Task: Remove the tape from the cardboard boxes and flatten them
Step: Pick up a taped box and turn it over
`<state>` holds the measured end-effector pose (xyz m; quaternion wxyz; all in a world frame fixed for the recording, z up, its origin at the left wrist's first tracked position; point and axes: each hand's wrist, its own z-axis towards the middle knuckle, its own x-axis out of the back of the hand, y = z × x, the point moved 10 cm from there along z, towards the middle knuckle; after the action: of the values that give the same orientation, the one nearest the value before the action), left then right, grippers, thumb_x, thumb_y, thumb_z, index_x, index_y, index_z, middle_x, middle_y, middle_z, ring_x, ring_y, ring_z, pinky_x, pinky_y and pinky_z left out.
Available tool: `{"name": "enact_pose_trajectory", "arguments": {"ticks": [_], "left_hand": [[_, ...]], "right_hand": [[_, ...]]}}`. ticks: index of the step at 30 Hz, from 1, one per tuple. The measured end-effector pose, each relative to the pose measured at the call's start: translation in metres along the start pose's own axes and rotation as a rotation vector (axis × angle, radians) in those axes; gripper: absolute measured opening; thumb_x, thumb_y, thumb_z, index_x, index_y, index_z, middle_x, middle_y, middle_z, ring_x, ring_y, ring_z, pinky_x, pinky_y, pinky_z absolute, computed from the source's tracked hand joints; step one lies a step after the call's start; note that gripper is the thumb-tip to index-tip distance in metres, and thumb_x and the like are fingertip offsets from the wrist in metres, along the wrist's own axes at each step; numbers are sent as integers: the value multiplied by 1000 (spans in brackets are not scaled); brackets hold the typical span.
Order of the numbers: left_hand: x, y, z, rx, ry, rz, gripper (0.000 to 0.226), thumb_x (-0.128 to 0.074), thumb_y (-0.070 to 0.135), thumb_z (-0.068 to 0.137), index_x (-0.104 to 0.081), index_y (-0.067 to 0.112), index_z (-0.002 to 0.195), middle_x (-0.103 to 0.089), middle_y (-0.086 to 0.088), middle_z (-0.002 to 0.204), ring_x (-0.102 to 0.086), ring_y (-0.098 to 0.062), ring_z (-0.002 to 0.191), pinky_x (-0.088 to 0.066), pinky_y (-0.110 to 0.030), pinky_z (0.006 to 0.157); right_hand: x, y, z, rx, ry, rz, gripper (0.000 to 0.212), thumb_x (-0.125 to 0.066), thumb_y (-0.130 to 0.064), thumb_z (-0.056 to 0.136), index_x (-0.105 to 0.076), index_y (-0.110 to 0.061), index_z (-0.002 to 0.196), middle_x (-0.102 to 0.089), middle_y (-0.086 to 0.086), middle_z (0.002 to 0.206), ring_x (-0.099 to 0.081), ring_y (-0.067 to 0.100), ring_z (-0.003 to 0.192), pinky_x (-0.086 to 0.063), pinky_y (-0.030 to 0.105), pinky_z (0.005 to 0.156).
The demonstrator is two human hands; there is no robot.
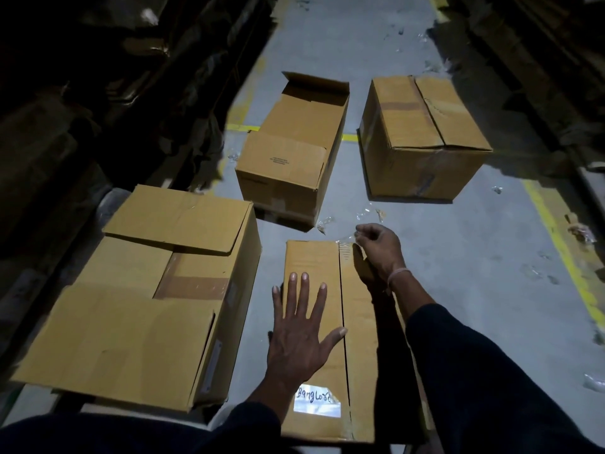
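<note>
So you're pressing your left hand [299, 339] flat, fingers spread, on the narrow cardboard box [314, 322] right in front of you, while your right hand [379, 252] is pinching a strip of clear tape [345, 240] at that box's far right corner. Beside this box on its left, a big box [131, 306] is sitting with loose flaps; beyond it, an open box [294, 152] and a closed box [419, 136] are sitting on the concrete floor [458, 240].

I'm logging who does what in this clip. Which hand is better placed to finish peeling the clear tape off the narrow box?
Probably the right hand: it already pinches the clear tape at the far end of the narrow box. The left hand lies flat on the box top, steadying it.
</note>
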<state>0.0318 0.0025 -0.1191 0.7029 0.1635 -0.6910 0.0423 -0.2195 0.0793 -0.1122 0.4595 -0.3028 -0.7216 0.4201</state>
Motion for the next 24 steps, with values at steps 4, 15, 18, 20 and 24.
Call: {"name": "enact_pose_trajectory", "arguments": {"ticks": [4, 15, 18, 20, 24], "left_hand": [[0, 21, -2, -196, -23, 19, 79, -26, 73, 103, -6, 29, 167, 8, -10, 174, 10, -35, 160, -14, -66, 123], [-4, 20, -1, -202, -47, 3, 76, -25, 73, 103, -8, 33, 166, 5, -8, 174, 8, -33, 160, -15, -64, 123], [-5, 21, 0, -202, -49, 0, 77, -25, 74, 103, -8, 34, 166, 5, -8, 174, 8, -33, 160, -15, -64, 123], [-6, 20, 1, -198, -56, 2, 77, -23, 75, 103, -6, 34, 166, 7, -7, 174, 9, -32, 160, -14, -64, 124], [-8, 20, 3, -195, -62, -2, 78, -23, 75, 102, -3, 35, 166, 10, -6, 174, 12, -31, 160, -12, -63, 124]], "right_hand": [[-23, -35, 2, 254, -227, -392, 44, -81, -10, 87, -70, -10, 130, -66, 7, 125, -62, 19, 114, -47, 25, 99], [-15, -14, 21, 0, -119, -219, 6, -80, -10, 87, -80, -5, 91, -75, 2, 86, -67, 8, 79, -51, 18, 65], [-18, -14, 24, 1, -67, -227, 5, -79, -10, 87, -81, -5, 89, -73, -1, 83, -64, 8, 78, -52, 20, 71], [-20, -11, 28, -14, -20, -237, 4, -80, -11, 86, -81, -7, 86, -76, 2, 85, -69, 13, 81, -56, 26, 80], [-21, -8, 29, -36, 82, -269, 6, -78, -12, 88, -82, -10, 84, -76, 1, 84, -67, 14, 81, -50, 22, 78]]}}
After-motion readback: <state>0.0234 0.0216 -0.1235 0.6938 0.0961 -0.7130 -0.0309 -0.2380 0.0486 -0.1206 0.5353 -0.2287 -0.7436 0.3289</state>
